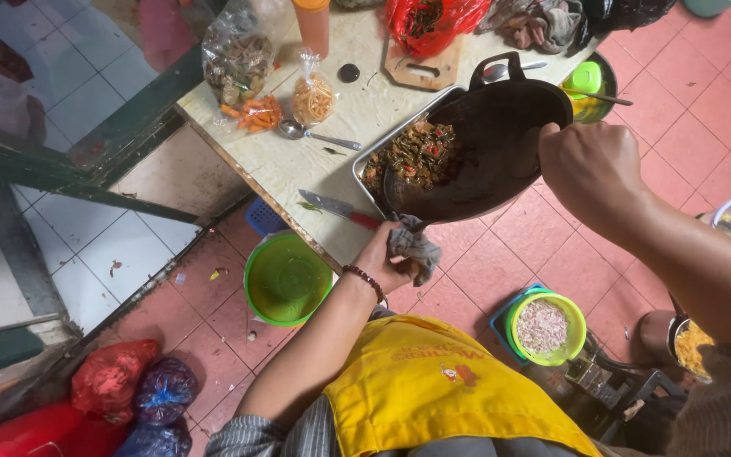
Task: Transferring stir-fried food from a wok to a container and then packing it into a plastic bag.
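Wok [501, 144], black, probably heavy and hot, is tilting over the metal tray [374, 156] on the tabletop [298, 173]; left hand [391, 258] is gripping its rim through a grey rag [412, 245], right hand [590, 165] is clenching the far edge.

A working home-style or small food-stall kitchen is shown. A worn, pale worktop [298, 161] is seen at twelve o'clock, on which a blackened wok [492, 144], a metal tray of cooked vegetables [412, 156], a knife [340, 209], a spoon [315, 134], a wooden chopping board [425, 68] and plastic bags of cut carrots [251, 112] and other ingredients are laid. The floor is paved with pink tiles [721, 110], and green plastic basins [285, 279] are set on it at six o'clock, one filled with chopped shallots [543, 327]. A yellow apron [433, 385] is worn by the person. Tied bags [129, 385] are heaped at eight o'clock.
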